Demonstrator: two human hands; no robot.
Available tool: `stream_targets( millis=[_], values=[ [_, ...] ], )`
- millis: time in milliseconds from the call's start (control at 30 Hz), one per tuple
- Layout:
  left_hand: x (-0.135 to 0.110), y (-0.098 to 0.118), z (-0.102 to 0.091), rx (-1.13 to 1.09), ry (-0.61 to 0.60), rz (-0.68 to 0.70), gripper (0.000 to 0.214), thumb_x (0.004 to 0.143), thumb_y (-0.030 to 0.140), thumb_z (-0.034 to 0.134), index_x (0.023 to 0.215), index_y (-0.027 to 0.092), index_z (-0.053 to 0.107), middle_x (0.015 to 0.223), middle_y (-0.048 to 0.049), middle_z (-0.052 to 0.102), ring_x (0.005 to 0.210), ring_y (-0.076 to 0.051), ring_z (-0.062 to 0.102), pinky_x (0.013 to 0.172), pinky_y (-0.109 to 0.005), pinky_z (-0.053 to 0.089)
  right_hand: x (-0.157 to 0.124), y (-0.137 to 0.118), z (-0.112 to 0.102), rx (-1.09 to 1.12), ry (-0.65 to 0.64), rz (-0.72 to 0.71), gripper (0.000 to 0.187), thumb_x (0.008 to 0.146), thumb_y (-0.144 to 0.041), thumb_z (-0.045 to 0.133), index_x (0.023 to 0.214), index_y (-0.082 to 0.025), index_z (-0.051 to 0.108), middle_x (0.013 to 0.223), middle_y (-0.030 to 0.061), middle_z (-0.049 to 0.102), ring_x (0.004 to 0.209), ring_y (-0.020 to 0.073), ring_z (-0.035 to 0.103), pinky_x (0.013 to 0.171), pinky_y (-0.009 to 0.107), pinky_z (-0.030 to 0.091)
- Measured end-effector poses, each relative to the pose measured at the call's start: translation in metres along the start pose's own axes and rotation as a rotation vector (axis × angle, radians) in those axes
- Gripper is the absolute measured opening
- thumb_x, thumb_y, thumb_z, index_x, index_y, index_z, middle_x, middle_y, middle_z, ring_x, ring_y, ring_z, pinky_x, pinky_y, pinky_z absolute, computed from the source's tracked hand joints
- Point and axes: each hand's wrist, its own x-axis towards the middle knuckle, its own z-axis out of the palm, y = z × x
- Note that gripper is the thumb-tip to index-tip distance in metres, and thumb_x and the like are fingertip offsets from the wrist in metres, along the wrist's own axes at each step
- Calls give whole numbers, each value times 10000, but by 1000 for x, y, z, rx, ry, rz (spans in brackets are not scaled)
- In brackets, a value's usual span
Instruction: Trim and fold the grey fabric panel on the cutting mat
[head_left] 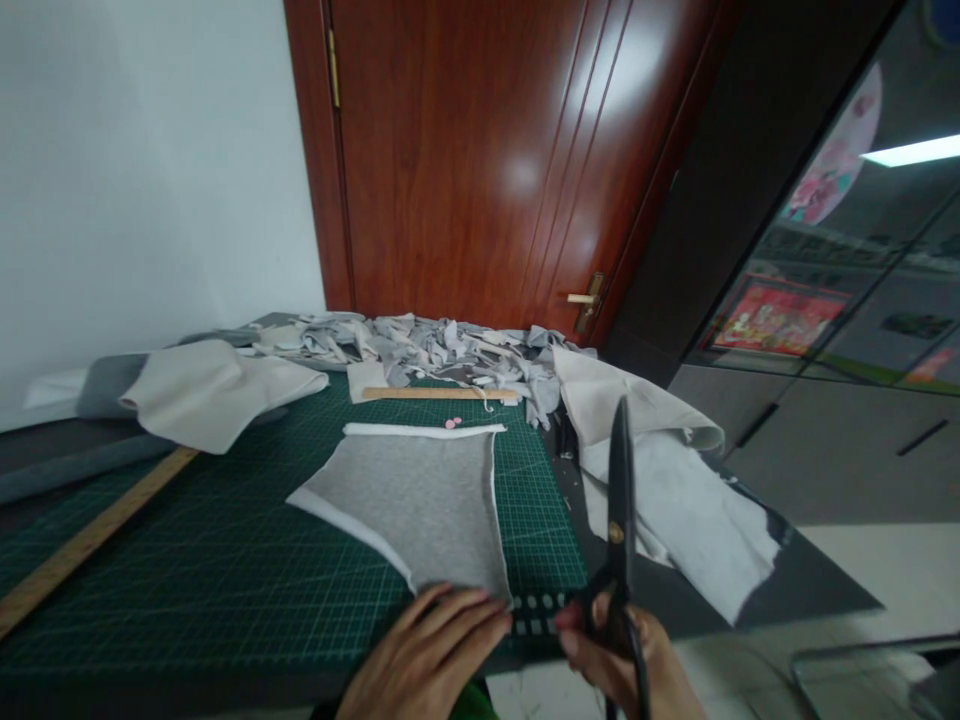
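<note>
A piece of grey fabric [420, 490] with white edges lies flat on the green cutting mat [285, 590]. Fingers outstretched, my left hand [439, 645] rests on the near edge of this fabric. My right hand [622, 650] is closed round the handles of a pair of black scissors [621, 490], to the right of the fabric. Their blades point upward and look closed together. Just beyond the fabric's far edge sit small pink pieces [452, 423], too small to name.
A wooden ruler [97, 535] lies on the left, and another wooden strip [439, 393] at the back. Fabric scraps [442, 345] are heaped by the door [480, 160]. White cloth [682, 500] drapes over the table's right side; cream fabric [210, 385] lies at left.
</note>
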Motion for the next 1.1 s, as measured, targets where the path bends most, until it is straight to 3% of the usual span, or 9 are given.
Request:
stream_targets(
  millis=[167,300,533,633,800,933,1100],
  values=[
    [2,8,-3,-98,19,-135,615,662,101,642,1255,213,527,1217,-11,692,1116,-197,621,1050,-308,442,35,4,17,-88,54,-101,283,624,-441,707,594,-168,639,612,8,593,598,151,504,558,253,401],
    [-1,8,4,-105,97,-187,560,650,90,621,1188,222,542,1161,-12,703,1053,-204,640,973,-291,495,45,9,38,-298,92,-244,244,685,-383,616,543,-188,576,604,5,546,613,162,491,592,273,379],
    [-5,6,8,-48,139,-141,444,735,173,641,1170,209,562,1120,-26,719,1030,-214,650,953,-291,499,39,11,33,-540,-56,-367,139,694,-181,621,568,-200,565,649,-12,562,653,147,493,606,244,359],
    [-5,5,10,-45,145,-135,370,774,203,649,1138,209,582,1098,-7,723,1011,-196,655,952,-279,486,34,14,33,-529,-56,-335,190,710,-251,650,556,-190,558,628,-18,557,618,133,473,575,238,339],
    [-6,5,16,-37,124,-97,286,813,234,639,1095,211,599,1065,8,724,1009,-177,654,960,-271,458,31,13,46,-368,-29,-141,334,745,-421,643,528,-190,538,519,-36,491,529,113,398,505,249,278],
    [-4,6,16,-51,124,-115,226,823,190,597,1047,219,602,1049,6,723,1008,-179,652,968,-283,448,31,-2,57,-458,50,-70,358,717,-451,609,491,-209,476,495,-29,468,508,119,386,507,273,244],
    [-3,7,15,-99,207,-147,316,773,156,595,1083,220,597,1076,-10,721,1010,-197,657,968,-292,472,32,-12,59,-507,65,-67,331,692,-426,555,470,-220,421,481,-32,418,496,120,368,506,284,214]
  ],
)
